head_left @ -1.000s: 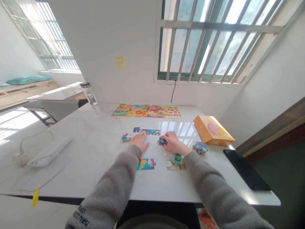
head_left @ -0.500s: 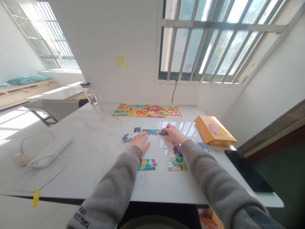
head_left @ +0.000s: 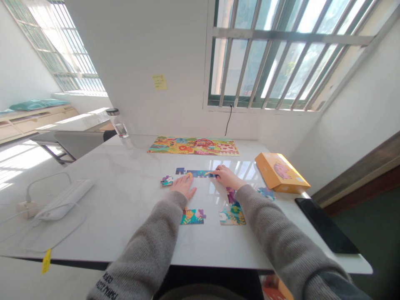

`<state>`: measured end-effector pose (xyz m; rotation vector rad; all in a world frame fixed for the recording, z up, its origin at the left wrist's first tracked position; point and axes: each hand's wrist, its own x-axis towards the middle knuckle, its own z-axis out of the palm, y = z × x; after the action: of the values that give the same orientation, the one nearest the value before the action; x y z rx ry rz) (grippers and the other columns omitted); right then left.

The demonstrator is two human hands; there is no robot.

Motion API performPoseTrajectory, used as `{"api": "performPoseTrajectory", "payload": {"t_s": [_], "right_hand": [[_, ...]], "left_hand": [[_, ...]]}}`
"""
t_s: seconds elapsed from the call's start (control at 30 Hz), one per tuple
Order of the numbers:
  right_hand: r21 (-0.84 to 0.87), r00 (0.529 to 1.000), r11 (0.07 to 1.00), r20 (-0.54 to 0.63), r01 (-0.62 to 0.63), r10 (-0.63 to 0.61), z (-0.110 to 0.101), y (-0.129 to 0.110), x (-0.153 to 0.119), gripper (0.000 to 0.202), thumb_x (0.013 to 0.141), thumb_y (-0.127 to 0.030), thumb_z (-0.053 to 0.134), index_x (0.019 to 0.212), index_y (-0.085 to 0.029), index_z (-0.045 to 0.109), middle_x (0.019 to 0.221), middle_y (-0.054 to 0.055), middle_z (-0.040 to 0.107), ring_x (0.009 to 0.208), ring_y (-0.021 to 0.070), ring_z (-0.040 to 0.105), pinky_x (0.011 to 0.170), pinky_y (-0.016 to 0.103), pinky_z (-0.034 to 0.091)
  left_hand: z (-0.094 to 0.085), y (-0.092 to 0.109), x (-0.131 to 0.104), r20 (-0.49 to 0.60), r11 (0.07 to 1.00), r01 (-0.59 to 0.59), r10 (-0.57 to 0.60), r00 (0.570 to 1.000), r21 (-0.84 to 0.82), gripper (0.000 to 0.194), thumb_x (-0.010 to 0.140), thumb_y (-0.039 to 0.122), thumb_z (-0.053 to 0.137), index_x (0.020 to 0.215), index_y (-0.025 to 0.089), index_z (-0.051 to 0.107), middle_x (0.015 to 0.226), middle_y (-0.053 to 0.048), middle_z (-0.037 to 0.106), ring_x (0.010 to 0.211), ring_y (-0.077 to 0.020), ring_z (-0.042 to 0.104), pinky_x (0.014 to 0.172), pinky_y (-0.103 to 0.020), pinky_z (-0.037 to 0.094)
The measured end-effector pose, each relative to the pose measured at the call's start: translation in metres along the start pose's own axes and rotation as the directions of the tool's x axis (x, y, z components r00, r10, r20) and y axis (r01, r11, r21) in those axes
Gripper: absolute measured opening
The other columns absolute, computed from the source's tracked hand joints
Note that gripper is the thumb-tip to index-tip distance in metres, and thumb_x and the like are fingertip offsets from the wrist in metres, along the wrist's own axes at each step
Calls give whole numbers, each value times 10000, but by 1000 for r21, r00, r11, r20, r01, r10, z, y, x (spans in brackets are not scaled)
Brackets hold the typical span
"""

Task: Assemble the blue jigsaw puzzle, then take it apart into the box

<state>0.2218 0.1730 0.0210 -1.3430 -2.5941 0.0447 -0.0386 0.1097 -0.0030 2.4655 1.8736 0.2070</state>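
A strip of joined dark-blue puzzle pieces [head_left: 200,173] lies across the middle of the table. At its left end rests my left hand [head_left: 183,186], fingers flat and thumb spread away, touching the strip. My right hand [head_left: 227,176] has its fingers bent around the right end piece, partly covering it. Just left of the strip is a loose dark-blue piece [head_left: 180,171], and a purple and white piece [head_left: 167,180] sits beyond my left fingers. Nearer me lie teal pieces with yellow plants [head_left: 193,216] and a joined corner group [head_left: 232,214], partly behind my right sleeve.
Behind the strip lies a long farm picture [head_left: 193,146]. On the right are an orange box [head_left: 281,171], a blue piece [head_left: 266,192] and a black tablet-like slab [head_left: 325,225]. A white power strip [head_left: 66,199] with cables lies left; a clear bottle [head_left: 118,123] stands at the back.
My right fingers have shifted slightly at the strip's right end, with the index finger reaching a little further left. My left hand stays almost where it was.
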Motion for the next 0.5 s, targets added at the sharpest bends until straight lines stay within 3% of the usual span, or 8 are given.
{"api": "performPoseTrajectory", "payload": {"t_s": [0.3,0.4,0.5], "right_hand": [[153,994,987,-109,47,-30,19,-13,3,415,903,-26,484,1184,-213,727,1100,97,667,1058,210,548,993,312,434],[222,992,973,-126,59,-31,18,-9,3,429,899,-11,459,1185,-203,715,1127,90,682,1063,204,578,999,312,440],[275,983,961,-174,-3,52,13,4,-4,488,865,30,413,1227,-168,674,1159,104,682,1093,203,594,1010,323,446]], "left_hand": [[-7,-4,1,44,999,51,-52,998,19,513,959,451,454,1420,225,467,1535,-109,404,1410,-270,381,1175,-416,307],[-7,-3,1,43,998,62,-63,997,24,517,956,460,457,1422,237,464,1537,-104,400,1411,-273,379,1171,-419,312],[-5,-3,1,34,998,62,-63,997,30,524,953,465,460,1427,241,459,1536,-109,401,1405,-278,384,1165,-427,318]]}}
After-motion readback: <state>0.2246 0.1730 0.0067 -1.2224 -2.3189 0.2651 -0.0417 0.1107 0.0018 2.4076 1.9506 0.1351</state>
